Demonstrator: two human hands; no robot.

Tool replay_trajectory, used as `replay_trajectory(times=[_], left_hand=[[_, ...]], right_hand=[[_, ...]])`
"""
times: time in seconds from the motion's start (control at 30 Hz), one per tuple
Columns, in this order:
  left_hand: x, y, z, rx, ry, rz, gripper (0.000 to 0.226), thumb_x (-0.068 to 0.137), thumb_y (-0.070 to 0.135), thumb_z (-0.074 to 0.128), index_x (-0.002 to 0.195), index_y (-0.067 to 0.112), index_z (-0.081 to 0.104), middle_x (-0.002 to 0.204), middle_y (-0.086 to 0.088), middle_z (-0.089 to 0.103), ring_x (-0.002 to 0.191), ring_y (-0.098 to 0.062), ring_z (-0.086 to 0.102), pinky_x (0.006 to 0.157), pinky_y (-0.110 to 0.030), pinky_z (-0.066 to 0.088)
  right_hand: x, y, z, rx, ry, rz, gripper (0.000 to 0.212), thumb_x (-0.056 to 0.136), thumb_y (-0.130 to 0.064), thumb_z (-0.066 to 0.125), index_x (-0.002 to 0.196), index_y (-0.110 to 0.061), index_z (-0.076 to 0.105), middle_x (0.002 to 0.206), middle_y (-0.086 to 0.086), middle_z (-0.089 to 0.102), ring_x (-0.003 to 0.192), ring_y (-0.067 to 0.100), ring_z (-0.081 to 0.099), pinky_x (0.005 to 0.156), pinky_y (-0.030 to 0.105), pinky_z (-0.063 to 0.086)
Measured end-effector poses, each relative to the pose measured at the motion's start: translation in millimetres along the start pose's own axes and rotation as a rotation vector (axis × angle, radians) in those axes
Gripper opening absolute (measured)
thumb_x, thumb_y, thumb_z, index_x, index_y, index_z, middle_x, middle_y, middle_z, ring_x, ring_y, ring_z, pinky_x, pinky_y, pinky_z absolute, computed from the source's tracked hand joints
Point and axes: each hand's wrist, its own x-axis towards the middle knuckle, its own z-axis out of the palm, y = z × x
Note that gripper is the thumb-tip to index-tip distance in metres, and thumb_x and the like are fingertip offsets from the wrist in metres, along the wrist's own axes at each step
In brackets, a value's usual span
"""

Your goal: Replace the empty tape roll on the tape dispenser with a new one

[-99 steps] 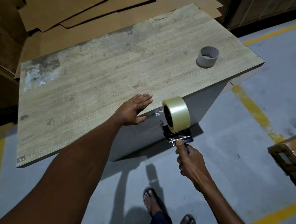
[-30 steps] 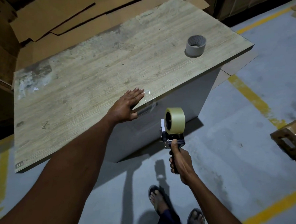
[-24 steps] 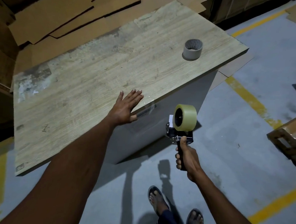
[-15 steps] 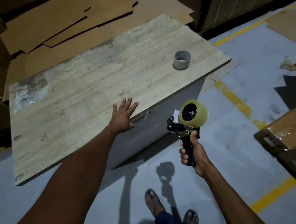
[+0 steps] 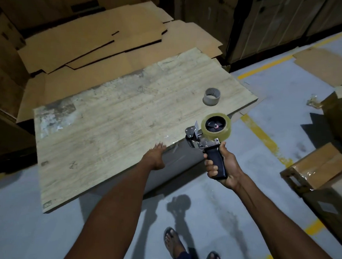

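Observation:
My right hand [image 5: 222, 167] grips the black handle of the tape dispenser [image 5: 203, 141], holding it upright off the table's front edge. A full roll of clear yellowish tape [image 5: 216, 126] sits on its wheel, and the metal blade end points left. The empty grey cardboard core [image 5: 212, 96] stands alone on the wooden table top [image 5: 111, 126] near the right end. My left hand [image 5: 154, 155] rests flat on the table's front edge with its fingers together, holding nothing. A short strip of clear tape sticks to that edge beside it.
Flattened cardboard sheets [image 5: 95, 40] are piled behind the table. Cardboard boxes [image 5: 318, 172] stand on the floor at the right, with more stacked at the back right. Yellow lines cross the grey floor. My feet in sandals [image 5: 189, 249] are below.
My right hand pulled the dispenser away from the table edge, lifted it and turned it, so the roll's side now faces me. My left hand stayed on the edge, its fingers drawn together.

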Motion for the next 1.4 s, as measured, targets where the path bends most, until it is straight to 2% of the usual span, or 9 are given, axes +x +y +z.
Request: replay_trajectory(times=[0.23, 0.37, 0.5, 0.63, 0.8, 0.93, 1.13, 1.27, 1.4], left_hand=[[-13, -8, -8, 0.016, 0.015, 0.048, 0.087, 0.088, 0.014, 0.064, 0.163, 0.021, 0.021, 0.172, -0.003, 0.007, 0.157, -0.021, 0.012, 0.127, -0.036, 0.01], [-12, -11, -15, -0.002, 0.032, 0.024, 0.078, 0.088, 0.024, 0.066, 0.159, 0.03, 0.033, 0.168, 0.001, 0.024, 0.151, -0.035, 0.028, 0.119, -0.037, 0.028], [-5, -17, -22, -0.047, 0.185, 0.07, 0.056, 0.082, 0.023, 0.068, 0.137, 0.031, 0.065, 0.139, 0.001, 0.065, 0.122, -0.026, 0.062, 0.096, -0.028, 0.045], [-2, -29, -32, -0.3, 0.383, -0.042, 0.034, 0.079, 0.017, 0.059, 0.105, 0.018, 0.08, 0.103, -0.001, 0.079, 0.1, -0.025, 0.073, 0.084, -0.03, 0.055], [10, -51, -60, -0.252, 0.58, -0.225, 0.033, 0.083, 0.016, 0.067, 0.114, 0.01, 0.078, 0.117, -0.01, 0.076, 0.113, -0.031, 0.068, 0.097, -0.038, 0.052], [19, -68, -69, -0.243, 0.632, -0.357, 0.041, 0.083, 0.021, 0.062, 0.12, 0.007, 0.075, 0.122, -0.014, 0.073, 0.117, -0.034, 0.066, 0.098, -0.039, 0.05], [26, -54, -56, -0.25, 0.529, -0.478, 0.04, 0.088, 0.019, 0.066, 0.124, 0.003, 0.067, 0.129, -0.019, 0.066, 0.122, -0.034, 0.06, 0.103, -0.041, 0.044], [29, -44, -36, -0.292, 0.426, -0.515, 0.054, 0.098, 0.027, 0.056, 0.149, 0.01, 0.049, 0.159, -0.014, 0.041, 0.148, -0.029, 0.036, 0.12, -0.04, 0.029], [36, -44, -31, -0.275, 0.398, -0.539, 0.055, 0.099, 0.03, 0.052, 0.15, 0.01, 0.046, 0.164, -0.016, 0.031, 0.152, -0.03, 0.028, 0.122, -0.042, 0.025]], right_hand=[[10, -20, 19, -0.065, -0.076, -0.032, 0.081, 0.094, -0.078, 0.03, 0.094, -0.002, 0.058, 0.062, 0.004, 0.048, 0.04, 0.011, 0.042, 0.035, 0.021, 0.036], [33, -40, 25, -0.089, -0.105, -0.019, 0.084, 0.094, -0.079, 0.029, 0.095, 0.0, 0.06, 0.061, 0.004, 0.05, 0.041, 0.011, 0.044, 0.036, 0.02, 0.037], [74, -68, 37, -0.102, -0.16, 0.027, 0.089, 0.093, -0.08, 0.026, 0.095, 0.001, 0.062, 0.06, 0.002, 0.051, 0.041, 0.008, 0.048, 0.036, 0.019, 0.04], [122, -94, 66, -0.105, -0.198, 0.081, 0.089, 0.095, -0.079, 0.022, 0.098, 0.002, 0.059, 0.059, 0.002, 0.056, 0.042, 0.007, 0.051, 0.037, 0.018, 0.042], [197, -119, 98, -0.111, -0.188, 0.175, 0.095, 0.095, -0.08, 0.023, 0.1, 0.006, 0.062, 0.061, 0.004, 0.056, 0.042, 0.009, 0.051, 0.036, 0.019, 0.044], [240, -130, 119, -0.143, -0.166, 0.211, 0.093, 0.097, -0.077, 0.023, 0.103, 0.008, 0.063, 0.065, 0.006, 0.058, 0.042, 0.01, 0.052, 0.037, 0.019, 0.043], [285, -128, 116, -0.157, -0.153, 0.203, 0.093, 0.093, -0.081, 0.024, 0.1, 0.002, 0.064, 0.073, 0.005, 0.056, 0.044, 0.011, 0.051, 0.038, 0.021, 0.045], [292, -125, 101, -0.216, -0.109, 0.163, 0.093, 0.094, -0.079, 0.023, 0.102, 0.002, 0.066, 0.068, 0.007, 0.058, 0.045, 0.015, 0.055, 0.042, 0.025, 0.049], [296, -121, 86, -0.33, -0.121, 0.149, 0.091, 0.087, -0.087, 0.019, 0.085, -0.006, 0.061, 0.067, 0.008, 0.055, 0.053, 0.019, 0.055, 0.049, 0.029, 0.05]])
